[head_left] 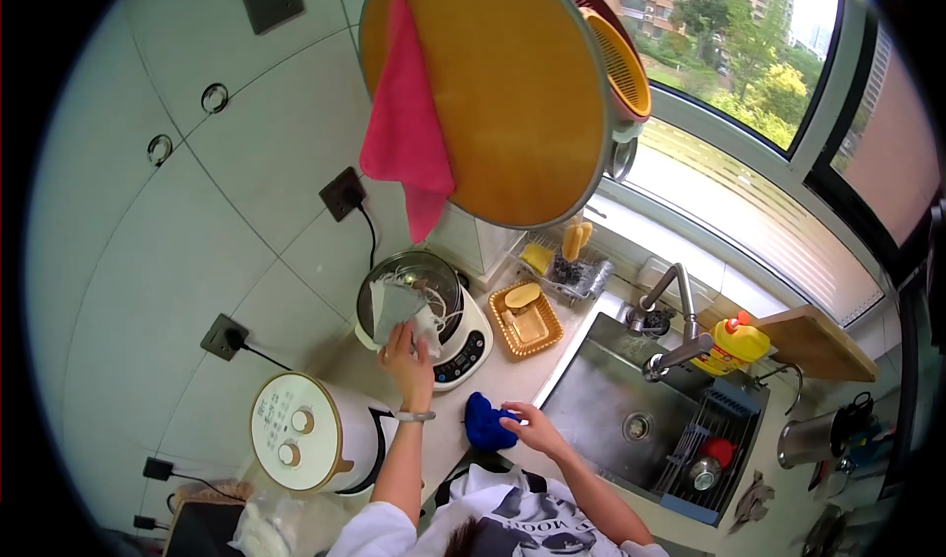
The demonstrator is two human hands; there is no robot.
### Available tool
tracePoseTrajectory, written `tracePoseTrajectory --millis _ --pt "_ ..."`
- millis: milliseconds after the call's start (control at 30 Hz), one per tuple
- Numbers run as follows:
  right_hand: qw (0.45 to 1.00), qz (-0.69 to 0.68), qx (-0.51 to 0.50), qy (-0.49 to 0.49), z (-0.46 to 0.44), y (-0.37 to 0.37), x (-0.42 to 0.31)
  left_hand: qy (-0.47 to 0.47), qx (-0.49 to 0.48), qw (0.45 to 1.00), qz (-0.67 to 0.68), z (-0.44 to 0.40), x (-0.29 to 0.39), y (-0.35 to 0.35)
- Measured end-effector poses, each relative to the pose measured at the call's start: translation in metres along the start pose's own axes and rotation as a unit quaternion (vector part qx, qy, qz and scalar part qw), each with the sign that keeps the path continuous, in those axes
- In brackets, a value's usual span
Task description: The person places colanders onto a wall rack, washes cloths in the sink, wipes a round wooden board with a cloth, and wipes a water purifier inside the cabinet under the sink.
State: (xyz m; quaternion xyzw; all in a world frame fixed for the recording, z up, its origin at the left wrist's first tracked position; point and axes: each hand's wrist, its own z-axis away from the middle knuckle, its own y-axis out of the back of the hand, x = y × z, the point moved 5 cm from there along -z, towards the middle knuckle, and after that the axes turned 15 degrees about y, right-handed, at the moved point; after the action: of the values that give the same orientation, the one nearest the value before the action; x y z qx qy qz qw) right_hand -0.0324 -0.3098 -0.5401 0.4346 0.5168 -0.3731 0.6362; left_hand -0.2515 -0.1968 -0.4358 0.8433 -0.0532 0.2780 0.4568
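Observation:
My left hand (406, 362) is closed on a crumpled grey-and-white bundle (396, 303) with thin white cords; I cannot make out its exact kind. It is over the round dark glass top of a white electric cooker (465, 358) with a button panel. My right hand (534, 429) is at the counter's front edge, its fingers closed on the edge of a bunched blue cloth (488, 424). Behind the cloth lies a woven amber basket (529, 335) with a yellow oval piece in it.
A white round-lidded appliance (296, 429) stands left of my left forearm. To the right are the steel sink (601, 399), its faucet (680, 306), a drying rack (705, 449) and a yellow bottle (731, 343). A large orange round board (503, 84) and a pink cloth (409, 133) hang above.

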Motion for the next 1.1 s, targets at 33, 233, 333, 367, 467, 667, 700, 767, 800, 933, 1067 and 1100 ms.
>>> tracePoseTrajectory --millis 33,233,333,367,467,667,700,767,800,933,1067,1100 --pt "1.0 -0.002 0.008 0.002 0.0 0.007 -0.004 0.03 -0.019 0.992 0.122 0.001 0.007 0.013" --pt "0.873 -0.445 0.19 0.054 0.016 0.062 -0.081 0.103 -0.37 0.783 0.49 0.054 0.114 0.058" --pt "0.826 -0.506 0.22 0.113 0.034 0.084 -0.108 0.105 -0.467 0.698 0.533 0.068 0.141 0.055" --pt "0.858 -0.444 0.242 0.092 0.042 0.091 -0.097 0.129 -0.492 0.667 0.545 0.072 0.152 0.056" --pt "0.864 -0.377 0.316 0.104 0.058 0.105 -0.113 0.176 -0.558 0.585 0.562 0.083 0.162 0.045" --pt "0.861 -0.297 0.402 0.092 0.082 0.124 -0.104 0.172 -0.659 0.541 0.494 0.103 0.183 0.033" --pt "0.86 -0.298 0.404 0.092 0.083 0.125 -0.108 0.157 -0.653 0.561 0.485 0.102 0.19 0.037" --pt "0.859 -0.27 0.412 0.14 0.083 0.132 -0.121 0.146 -0.658 0.558 0.483 0.103 0.192 0.028" --pt "0.858 -0.271 0.413 0.141 0.082 0.135 -0.123 0.135 -0.662 0.556 0.484 0.103 0.193 0.022" --pt "0.849 -0.273 0.422 0.165 0.076 0.148 -0.129 0.142 -0.635 0.582 0.487 0.1 0.2 0.004" --pt "0.886 -0.244 0.356 0.17 0.056 0.156 -0.127 0.168 -0.749 0.529 0.361 0.1 0.195 -0.028" --pt "0.883 -0.254 0.353 0.176 0.048 0.158 -0.123 0.168 -0.764 0.526 0.333 0.098 0.193 -0.036"
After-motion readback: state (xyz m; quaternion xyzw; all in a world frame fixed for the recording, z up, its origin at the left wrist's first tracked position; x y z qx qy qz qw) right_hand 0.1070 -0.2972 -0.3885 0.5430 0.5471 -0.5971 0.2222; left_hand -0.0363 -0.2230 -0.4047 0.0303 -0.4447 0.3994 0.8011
